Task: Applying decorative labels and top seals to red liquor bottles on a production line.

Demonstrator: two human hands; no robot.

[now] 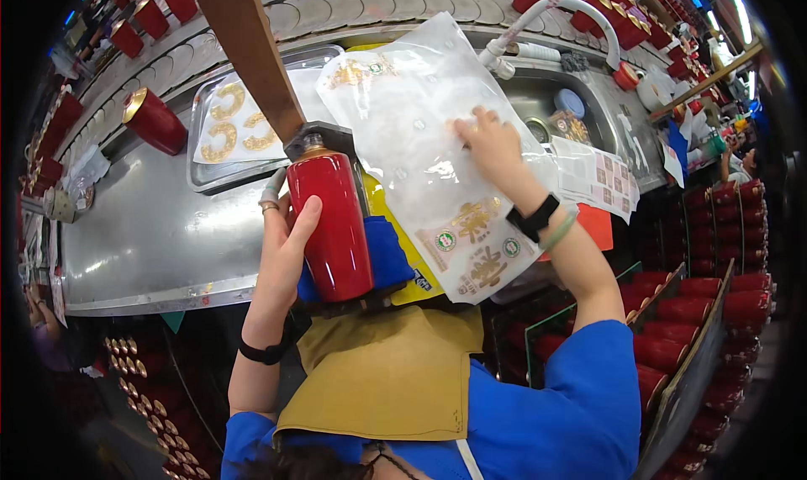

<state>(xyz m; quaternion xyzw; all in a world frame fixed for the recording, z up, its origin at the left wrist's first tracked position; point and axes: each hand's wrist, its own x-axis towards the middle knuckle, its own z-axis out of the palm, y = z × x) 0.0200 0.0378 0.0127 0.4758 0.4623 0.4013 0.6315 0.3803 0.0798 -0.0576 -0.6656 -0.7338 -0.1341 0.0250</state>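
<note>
My left hand [284, 234] is wrapped round a glossy red bottle [334, 228] with a gold-coloured neck. The bottle leans against a dark holder at the end of a brown wooden bar [248, 47], with a blue cloth [391, 253] beside it. To the right, my right hand [498, 150] lies over a large translucent plastic sheet [403, 123], its bent fingers touching the surface and slightly apart. Gold decals [483, 266] show at the sheet's near end. Something yellow [382, 207] lies beneath the sheet.
A metal tray [197, 173] with gold curved decals [225, 102] stands at left, near another red bottle [155, 123]. At right are a sink [538, 85], a white faucet [555, 2] and a printed sheet [597, 177]. A conveyor [370, 5] runs behind; racked red bottles [681, 312] stand right.
</note>
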